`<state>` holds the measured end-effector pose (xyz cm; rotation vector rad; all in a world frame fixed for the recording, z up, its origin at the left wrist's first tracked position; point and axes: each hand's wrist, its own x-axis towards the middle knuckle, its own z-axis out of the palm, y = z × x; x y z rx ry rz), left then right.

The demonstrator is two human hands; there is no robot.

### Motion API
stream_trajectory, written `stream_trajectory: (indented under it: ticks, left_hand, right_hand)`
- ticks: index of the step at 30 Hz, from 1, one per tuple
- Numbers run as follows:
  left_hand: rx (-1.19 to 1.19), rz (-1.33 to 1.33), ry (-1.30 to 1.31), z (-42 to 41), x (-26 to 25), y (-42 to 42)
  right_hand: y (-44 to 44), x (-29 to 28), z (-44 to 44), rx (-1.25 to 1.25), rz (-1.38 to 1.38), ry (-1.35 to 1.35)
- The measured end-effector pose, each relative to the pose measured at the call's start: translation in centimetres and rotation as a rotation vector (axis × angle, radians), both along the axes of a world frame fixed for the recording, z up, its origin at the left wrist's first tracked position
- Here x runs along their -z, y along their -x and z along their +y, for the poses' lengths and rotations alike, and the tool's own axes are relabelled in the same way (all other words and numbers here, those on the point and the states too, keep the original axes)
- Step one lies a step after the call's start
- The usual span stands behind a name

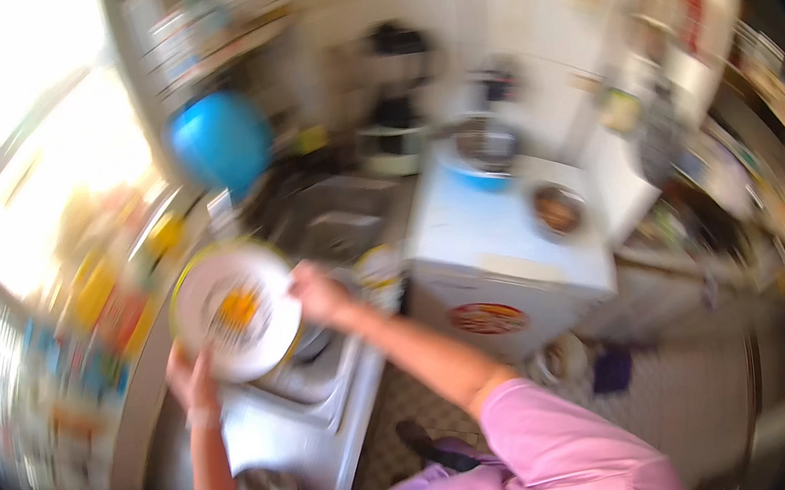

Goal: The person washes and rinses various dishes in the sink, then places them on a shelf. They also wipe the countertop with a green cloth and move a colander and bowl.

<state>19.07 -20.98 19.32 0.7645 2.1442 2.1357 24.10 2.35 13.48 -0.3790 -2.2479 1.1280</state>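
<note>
Both my hands hold a white plate (187, 307) with a yellow-green rim and an orange-yellow patch in its middle; blur hides whether that patch is a printed design or food. My left hand (192, 380) grips the near left edge, thumb over the rim. On the right edge, my right hand (321, 294) pinches the rim. The plate is held above a stainless steel sink (339, 409), hiding part of the basin. A metal pan (268, 489) rests on the steel drainboard near my left forearm.
Right of the sink stands a white appliance (503, 246) bearing a round blue-based container (481, 160) and a bowl with brown contents (557, 210). A rounded blue object (222, 145) is beyond the plate. Colourful items (101, 295) line the window side.
</note>
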Motion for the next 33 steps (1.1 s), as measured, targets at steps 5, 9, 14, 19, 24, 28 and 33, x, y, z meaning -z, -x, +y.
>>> stream_trajectory:
  ticks: [5,9,14,19,24,28,33]
  left_hand:
    - [0.108,-0.221,0.074,-2.0,6.7,-3.0]
    - [0.408,-0.474,0.009,4.7,12.6,-9.3]
    - [0.779,-0.582,0.043,12.4,8.3,-26.3]
    - [0.984,-0.315,0.228,19.5,5.3,-41.5]
    - [1.204,-0.351,0.267,26.7,4.2,-60.9]
    - [1.313,-0.344,0.307,31.6,3.2,-73.3]
    - [1.44,-0.168,0.33,38.8,1.7,-87.8]
  right_hand:
    - [-10.5,1.2,-1.4,0.015,0.002,0.046]
    - [-26.0,0.3,1.3,0.188,-0.179,0.32]
    - [-44.8,2.4,2.0,0.129,0.16,0.508]
    - [-63.3,1.7,2.0,0.427,0.002,0.676]
    - [-82.1,0.0,3.1,0.794,0.118,0.583]
    - [-94.5,-3.0,5.1,0.943,0.119,0.523]
    - [-108.9,-3.3,9.4,1.034,0.259,0.472]
